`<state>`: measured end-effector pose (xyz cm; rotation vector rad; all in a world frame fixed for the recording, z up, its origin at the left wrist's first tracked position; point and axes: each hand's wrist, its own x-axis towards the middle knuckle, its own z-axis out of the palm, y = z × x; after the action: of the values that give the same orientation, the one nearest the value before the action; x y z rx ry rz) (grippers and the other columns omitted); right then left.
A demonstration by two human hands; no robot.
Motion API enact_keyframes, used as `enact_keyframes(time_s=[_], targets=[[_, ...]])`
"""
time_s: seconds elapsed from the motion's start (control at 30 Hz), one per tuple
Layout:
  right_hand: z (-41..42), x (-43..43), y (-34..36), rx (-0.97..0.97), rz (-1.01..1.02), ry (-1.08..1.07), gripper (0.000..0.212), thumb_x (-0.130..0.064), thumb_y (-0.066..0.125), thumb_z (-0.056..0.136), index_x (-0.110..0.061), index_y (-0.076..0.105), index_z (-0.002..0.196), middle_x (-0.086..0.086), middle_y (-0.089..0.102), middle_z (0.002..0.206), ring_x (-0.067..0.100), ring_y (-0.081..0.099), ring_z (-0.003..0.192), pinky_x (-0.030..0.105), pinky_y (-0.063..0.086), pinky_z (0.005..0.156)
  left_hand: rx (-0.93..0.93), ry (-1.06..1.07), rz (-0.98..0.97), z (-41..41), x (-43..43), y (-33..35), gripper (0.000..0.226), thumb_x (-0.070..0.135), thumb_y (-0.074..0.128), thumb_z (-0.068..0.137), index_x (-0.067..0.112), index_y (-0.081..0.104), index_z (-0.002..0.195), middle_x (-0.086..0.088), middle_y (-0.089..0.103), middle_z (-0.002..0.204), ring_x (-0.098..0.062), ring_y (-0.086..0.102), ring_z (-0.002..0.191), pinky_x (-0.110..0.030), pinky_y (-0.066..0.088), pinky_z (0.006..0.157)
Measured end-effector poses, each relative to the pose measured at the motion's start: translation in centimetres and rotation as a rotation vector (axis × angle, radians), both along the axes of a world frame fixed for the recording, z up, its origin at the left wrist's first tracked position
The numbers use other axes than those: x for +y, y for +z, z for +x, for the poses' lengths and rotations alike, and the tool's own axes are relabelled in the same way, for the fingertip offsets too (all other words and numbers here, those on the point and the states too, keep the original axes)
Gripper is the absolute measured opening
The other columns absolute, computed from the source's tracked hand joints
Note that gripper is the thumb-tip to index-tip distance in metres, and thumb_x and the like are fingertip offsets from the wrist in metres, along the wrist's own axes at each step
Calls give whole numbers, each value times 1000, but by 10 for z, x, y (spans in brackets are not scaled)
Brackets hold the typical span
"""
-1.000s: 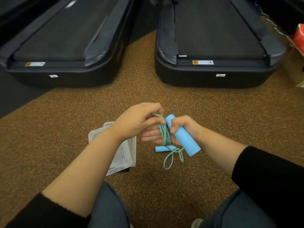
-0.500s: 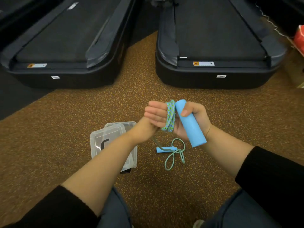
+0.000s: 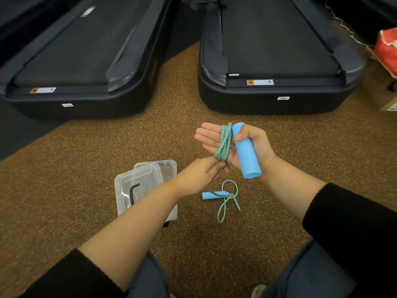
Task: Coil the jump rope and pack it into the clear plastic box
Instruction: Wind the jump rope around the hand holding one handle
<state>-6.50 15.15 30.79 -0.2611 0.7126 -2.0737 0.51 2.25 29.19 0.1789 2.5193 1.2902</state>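
My right hand [image 3: 253, 145] is raised palm-up, its thumb pinning one blue foam handle [image 3: 246, 153] of the jump rope. Several turns of the green-blue rope [image 3: 224, 143] are wound around its outstretched fingers. My left hand [image 3: 197, 177] sits just below those coils, pinching the rope where it leaves them. A loose loop of rope [image 3: 227, 201] and the second blue handle [image 3: 212, 195] lie on the floor beneath. The clear plastic box [image 3: 167, 168] stands on the floor to the left, partly hidden by my left forearm, with its clear lid [image 3: 133, 186] leaning over it.
Two black treadmill decks [image 3: 275, 82] [image 3: 71, 82] stand ahead, a strip of speckled brown carpet [image 3: 176, 93] between them. A red bag [image 3: 388, 50] and a cardboard box [image 3: 388, 106] sit at the far right. My knees frame the bottom edge.
My left hand has swung from over the right fingers down under them, carrying the rope around. My right hand has lifted and turned palm-up. More rope is wound on; the floor loop is smaller.
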Motion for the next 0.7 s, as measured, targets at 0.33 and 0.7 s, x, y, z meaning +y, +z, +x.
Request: enact_keyframes(time_s=[0.33,0.7], targets=[[-5,6,-2,32,79,-4,86,-14,63,49,6,44,131,25,48,137,35,45,129,40,33,109,79,-127,-274,4,-3,11,25,28,38,98,18,61,95,10,47,59,-15,51,62,-29,38,63],[2,2,-5,52,161,-60,64,-7,42,60,9,49,121,21,69,106,28,67,101,29,57,76,343,-201,-600,6,-13,30,23,40,37,95,24,53,95,-3,68,97,-27,61,91,-34,43,70]])
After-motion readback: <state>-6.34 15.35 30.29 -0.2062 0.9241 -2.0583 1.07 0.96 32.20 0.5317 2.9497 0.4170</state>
